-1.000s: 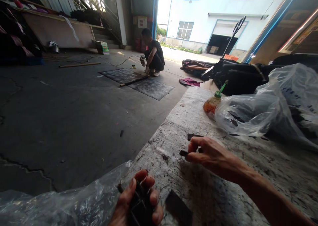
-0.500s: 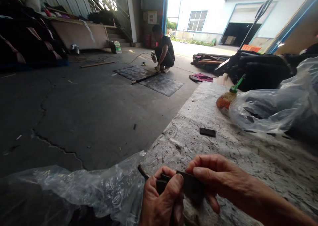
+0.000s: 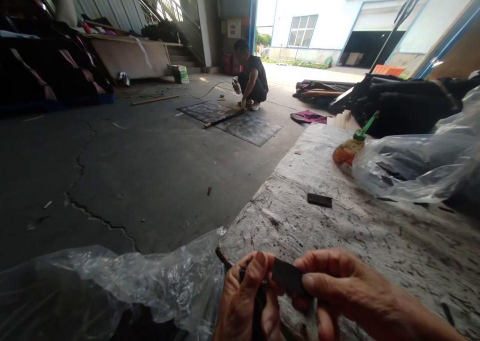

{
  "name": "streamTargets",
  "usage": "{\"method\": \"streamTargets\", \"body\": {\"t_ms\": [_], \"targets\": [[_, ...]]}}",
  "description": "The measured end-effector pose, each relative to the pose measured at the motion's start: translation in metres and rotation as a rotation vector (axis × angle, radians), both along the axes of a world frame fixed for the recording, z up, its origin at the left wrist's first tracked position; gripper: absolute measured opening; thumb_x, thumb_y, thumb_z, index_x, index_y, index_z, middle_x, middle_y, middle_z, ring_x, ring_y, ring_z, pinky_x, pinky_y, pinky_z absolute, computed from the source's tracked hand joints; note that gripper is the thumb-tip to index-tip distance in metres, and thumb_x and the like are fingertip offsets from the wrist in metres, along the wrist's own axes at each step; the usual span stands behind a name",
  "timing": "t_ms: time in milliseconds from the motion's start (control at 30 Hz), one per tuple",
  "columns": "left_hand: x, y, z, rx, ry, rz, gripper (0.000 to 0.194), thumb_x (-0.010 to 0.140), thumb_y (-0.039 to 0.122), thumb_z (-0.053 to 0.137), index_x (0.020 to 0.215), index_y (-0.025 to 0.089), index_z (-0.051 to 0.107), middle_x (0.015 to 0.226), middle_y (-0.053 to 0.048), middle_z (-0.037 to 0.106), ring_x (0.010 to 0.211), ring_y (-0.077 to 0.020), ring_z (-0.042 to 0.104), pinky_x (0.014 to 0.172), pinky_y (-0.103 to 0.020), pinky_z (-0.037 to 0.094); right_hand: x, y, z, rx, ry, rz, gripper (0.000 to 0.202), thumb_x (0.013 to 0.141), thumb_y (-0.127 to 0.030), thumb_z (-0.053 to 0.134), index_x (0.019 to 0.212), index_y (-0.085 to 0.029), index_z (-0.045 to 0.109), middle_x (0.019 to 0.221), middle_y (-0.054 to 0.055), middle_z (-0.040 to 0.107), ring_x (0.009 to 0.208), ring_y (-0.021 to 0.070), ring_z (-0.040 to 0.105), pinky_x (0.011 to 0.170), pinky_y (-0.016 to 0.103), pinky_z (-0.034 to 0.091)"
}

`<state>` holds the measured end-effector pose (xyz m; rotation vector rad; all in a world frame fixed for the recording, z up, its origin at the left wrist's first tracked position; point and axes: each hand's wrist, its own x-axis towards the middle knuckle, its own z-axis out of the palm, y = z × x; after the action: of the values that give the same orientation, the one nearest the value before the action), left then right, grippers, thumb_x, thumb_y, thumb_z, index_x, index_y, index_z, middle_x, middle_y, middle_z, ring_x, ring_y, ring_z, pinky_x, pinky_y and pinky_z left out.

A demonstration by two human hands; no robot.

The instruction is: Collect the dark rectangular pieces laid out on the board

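Over the near edge of the worktable, my right hand [image 3: 348, 283] pinches a small flat black rectangular piece [image 3: 288, 277] between thumb and fingers. The piece is tilted, and its left end lies close to the fingers of my left hand [image 3: 245, 296]. My left hand is closed with its thumb pressed on the fingers; something dark shows between them, mostly hidden, and its kind cannot be made out. A similar black strip [image 3: 319, 200] lies flat on the table beyond my hands.
The pale worktable [image 3: 285, 181] is strewn with dark scraps. On it are an orange-brown bottle [image 3: 345, 152] with a green nozzle and a clear plastic bag [image 3: 405, 168] of black pieces. More plastic sheeting [image 3: 161, 281] lies at lower left. A person [image 3: 253, 76] squats over dark sheets on the floor.
My right hand has drawn the black piece slightly right, away from my left thumb, so more of it shows. My left thumb has lifted off the piece. The view has shifted a little.
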<state>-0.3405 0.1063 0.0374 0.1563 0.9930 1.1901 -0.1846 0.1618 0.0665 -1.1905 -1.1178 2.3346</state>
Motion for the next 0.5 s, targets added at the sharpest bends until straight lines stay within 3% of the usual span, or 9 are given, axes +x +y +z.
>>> {"method": "streamTargets", "body": {"t_ms": [133,333,433,500], "targets": [[0.0,-0.002,0.0,-0.004,-0.065,0.041,0.052,0.063,0.069,0.064,0.079,0.02,0.063,0.032,0.008,0.039,0.027,-0.0037,0.03,0.031,-0.013,0.027,-0.005,0.0,-0.001,0.012,0.026,0.021,0.024,0.079,-0.035,0.067,0.084,-0.011,0.069,0.066,0.002,0.068,0.045,0.0045,0.058,0.047,0.014,0.041],[0.005,0.0,-0.005,0.085,0.012,0.035,0.04,0.062,0.051,0.077,0.073,0.02,0.055,0.035,0.005,0.05,0.025,-0.002,0.03,0.026,-0.011,0.025,-0.008,-0.001,-0.002,-0.017,0.029,0.054,0.03,0.081,-0.041,0.064,0.096,-0.015,0.066,0.065,0.002,0.067,0.047,0.0079,0.061,0.048,0.017,0.045],[0.005,0.002,-0.003,0.047,0.022,0.049,0.039,0.063,0.05,0.076,0.069,0.02,0.052,0.03,0.008,0.043,0.023,-0.0021,0.026,0.024,-0.011,0.026,0.001,0.011,0.0,0.184,-0.171,0.057,0.033,0.084,-0.047,0.057,0.094,-0.016,0.064,0.072,0.001,0.067,0.042,0.0058,0.055,0.043,0.018,0.041],[0.005,0.002,-0.002,0.021,0.012,0.07,0.039,0.06,0.05,0.078,0.068,0.021,0.053,0.027,0.011,0.038,0.022,-0.0022,0.024,0.024,-0.012,0.025,0.012,0.025,0.0,0.445,-0.44,0.028,0.032,0.084,-0.048,0.052,0.09,-0.018,0.064,0.076,0.0,0.066,0.039,0.0048,0.047,0.039,0.018,0.036]]}}
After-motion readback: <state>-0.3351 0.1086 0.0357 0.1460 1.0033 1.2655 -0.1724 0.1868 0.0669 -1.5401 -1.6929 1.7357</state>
